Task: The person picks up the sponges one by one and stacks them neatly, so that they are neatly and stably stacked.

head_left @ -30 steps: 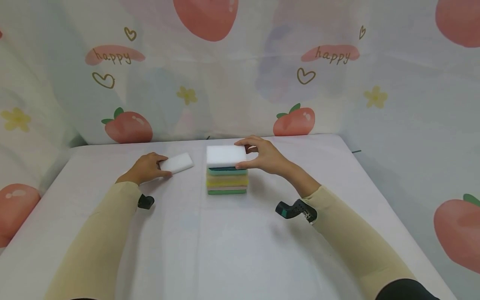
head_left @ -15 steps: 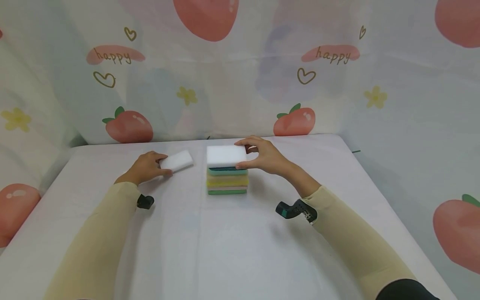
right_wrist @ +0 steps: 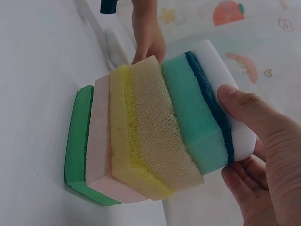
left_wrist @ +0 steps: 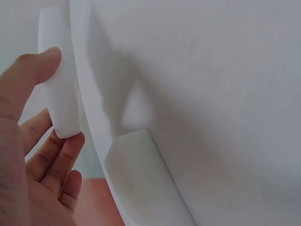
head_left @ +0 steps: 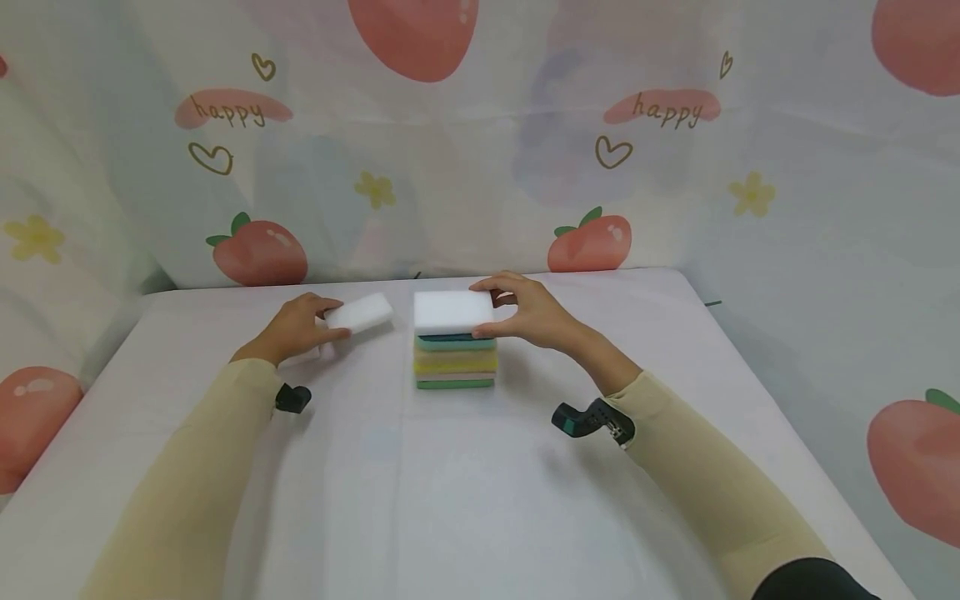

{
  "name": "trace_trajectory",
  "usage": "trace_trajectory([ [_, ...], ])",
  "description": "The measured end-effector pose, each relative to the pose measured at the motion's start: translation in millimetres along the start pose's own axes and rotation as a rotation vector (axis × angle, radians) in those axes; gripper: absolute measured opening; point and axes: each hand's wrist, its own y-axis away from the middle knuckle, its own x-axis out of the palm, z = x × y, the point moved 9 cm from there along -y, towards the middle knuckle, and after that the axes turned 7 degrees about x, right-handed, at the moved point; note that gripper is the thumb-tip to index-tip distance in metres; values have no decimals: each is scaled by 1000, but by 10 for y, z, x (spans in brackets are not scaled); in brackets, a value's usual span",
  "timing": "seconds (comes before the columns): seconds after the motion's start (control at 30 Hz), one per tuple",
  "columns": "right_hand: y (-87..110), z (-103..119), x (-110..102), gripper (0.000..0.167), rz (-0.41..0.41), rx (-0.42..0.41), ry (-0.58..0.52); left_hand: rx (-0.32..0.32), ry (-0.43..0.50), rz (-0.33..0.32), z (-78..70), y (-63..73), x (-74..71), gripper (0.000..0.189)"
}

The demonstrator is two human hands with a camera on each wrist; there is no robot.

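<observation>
My left hand (head_left: 296, 327) pinches a white sponge (head_left: 362, 312) between thumb and fingers, lifted over the table and left of the stack. In the left wrist view, a second white sponge (left_wrist: 141, 179) lies on the table below it; in the head view it is mostly hidden under the hand. My right hand (head_left: 531, 313) grips the right end of another white sponge (head_left: 452, 312), the top one of a stack. Beneath it are a teal sponge (right_wrist: 193, 113) with a dark blue layer, a beige one (right_wrist: 155, 113), a yellow one (right_wrist: 123, 132), a pink one (right_wrist: 99, 136) and a green one (right_wrist: 77, 141).
A white cloth covers the table (head_left: 450, 492). Behind it hangs a curtain (head_left: 480, 167) printed with peaches, hearts and flowers. Black wrist cameras sit by both sleeves, the right one (head_left: 592, 418) jutting out over the cloth.
The left hand has raised its white sponge off the table and moved slightly up and to the right. The right hand and the stack stay in place.
</observation>
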Motion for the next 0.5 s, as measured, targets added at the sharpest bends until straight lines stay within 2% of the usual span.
trace_trajectory([
  [0.23, -7, -25, 7, 64, 3, 1, -14, 18, 15, -25, -92, 6, -58, 66],
  [0.5, -2, -26, 7, 65, 4, 13, -13, 20, 49, -42, -128, 23, -100, 67],
])
